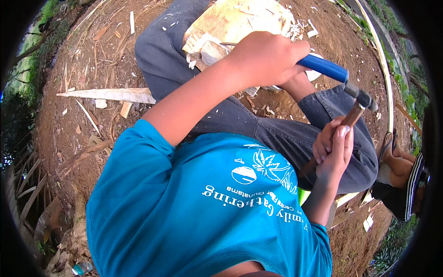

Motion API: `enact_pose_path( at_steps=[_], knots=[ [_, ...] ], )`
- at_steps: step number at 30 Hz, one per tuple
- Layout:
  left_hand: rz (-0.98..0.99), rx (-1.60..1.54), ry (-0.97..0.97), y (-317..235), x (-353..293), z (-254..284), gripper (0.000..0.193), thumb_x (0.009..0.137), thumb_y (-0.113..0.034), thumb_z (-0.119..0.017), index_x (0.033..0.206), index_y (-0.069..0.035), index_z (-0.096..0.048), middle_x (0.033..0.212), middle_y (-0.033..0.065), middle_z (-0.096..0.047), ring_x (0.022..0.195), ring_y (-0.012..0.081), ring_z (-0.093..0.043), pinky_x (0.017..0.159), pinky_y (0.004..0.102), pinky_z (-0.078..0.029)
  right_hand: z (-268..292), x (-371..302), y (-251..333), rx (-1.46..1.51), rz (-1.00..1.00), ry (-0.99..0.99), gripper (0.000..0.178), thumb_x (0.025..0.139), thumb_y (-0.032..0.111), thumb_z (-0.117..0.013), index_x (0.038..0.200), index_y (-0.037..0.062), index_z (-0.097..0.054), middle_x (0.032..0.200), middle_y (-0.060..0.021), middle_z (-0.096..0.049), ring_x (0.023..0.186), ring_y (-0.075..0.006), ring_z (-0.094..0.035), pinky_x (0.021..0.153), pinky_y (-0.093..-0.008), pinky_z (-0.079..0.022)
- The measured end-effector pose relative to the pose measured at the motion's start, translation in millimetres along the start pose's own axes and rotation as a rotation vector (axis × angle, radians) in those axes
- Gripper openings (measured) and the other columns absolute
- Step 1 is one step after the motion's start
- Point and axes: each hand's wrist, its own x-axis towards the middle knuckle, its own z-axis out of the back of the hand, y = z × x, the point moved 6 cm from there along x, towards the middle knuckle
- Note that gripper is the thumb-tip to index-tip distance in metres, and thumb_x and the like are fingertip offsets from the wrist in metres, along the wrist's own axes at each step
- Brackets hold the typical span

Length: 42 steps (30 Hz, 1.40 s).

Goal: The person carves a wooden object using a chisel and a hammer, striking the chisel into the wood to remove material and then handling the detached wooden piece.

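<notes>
My left hand (pixel 270 57) is wrapped round the blue handle of a chisel (pixel 325 68). A thin strip of its metal blade shows left of the fist, over a split, pale edge of a large wood block (pixel 244 18). My right hand (pixel 334 145) grips a hammer (pixel 355 113) by its brown wooden handle. The hammer's dark metal head is right at the butt of the chisel handle, touching it or very close. Whether the blade's tip sits in the wood is hard to make out. My bent legs lie around the block.
Wood chips and shavings are scattered over the brown soil. A long pointed pale wood piece (pixel 110 94) lies at the left. At the right edge another person's sandalled foot (pixel 387 145) and dark striped clothing (pixel 413 189) show. A bottle (pixel 82 267) lies at lower left.
</notes>
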Motion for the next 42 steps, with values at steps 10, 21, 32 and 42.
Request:
enact_pose_path(
  at_steps=[10, 21, 32, 42],
  knots=[
    [-0.038, -0.108, 0.177, -50.0, 12.6, -16.1, 0.025, 0.087, -0.030, -0.075, 0.091, -0.008, -0.063, 0.068, 0.0154, -0.068, 0.066, 0.0365, -0.071, 0.060, 0.0462, -0.056, 43.1, -2.3, 32.4, 0.180, 0.179, -0.026, 0.029, 0.113, 0.033, -0.044, 0.118, 0.0052, -0.049, 0.065, 0.0036, -0.034, 0.044, -0.0029, -0.026, 0.037, -0.0201, -0.023],
    [-0.014, -0.154, 0.137, -28.3, 9.0, -8.1, 0.020, 0.085, -0.021, -0.074, 0.090, -0.008, -0.060, 0.067, 0.0151, -0.066, 0.066, 0.0377, -0.068, 0.059, 0.0465, -0.053, 24.6, 2.9, 2.3, 0.015, 0.022, 0.063, 0.025, 0.113, 0.032, -0.043, 0.115, 0.0080, -0.049, 0.066, 0.0041, -0.036, 0.045, -0.0027, -0.028, 0.037, -0.0203, -0.025],
    [0.049, -0.050, 0.210, 1.9, 2.3, -10.5, 0.021, 0.085, -0.024, -0.074, 0.092, -0.009, -0.061, 0.069, 0.0156, -0.066, 0.070, 0.0389, -0.068, 0.063, 0.0475, -0.053, 9.5, 4.2, 3.6, 0.321, 0.110, -0.108, 0.028, 0.111, 0.033, -0.047, 0.116, 0.0048, -0.048, 0.066, 0.0036, -0.035, 0.045, -0.0034, -0.030, 0.038, -0.0216, -0.027],
    [0.006, -0.180, 0.137, -43.3, 8.3, -2.5, 0.044, 0.086, -0.050, -0.077, 0.084, -0.010, -0.059, 0.064, 0.0113, -0.065, 0.064, 0.0360, -0.068, 0.056, 0.0453, -0.051, 26.3, 4.9, 23.5, 0.289, 0.185, 0.018, 0.032, 0.111, 0.038, -0.046, 0.118, 0.0069, -0.050, 0.063, 0.0038, -0.033, 0.042, -0.0037, -0.027, 0.035, -0.0215, -0.024]
  ],
)
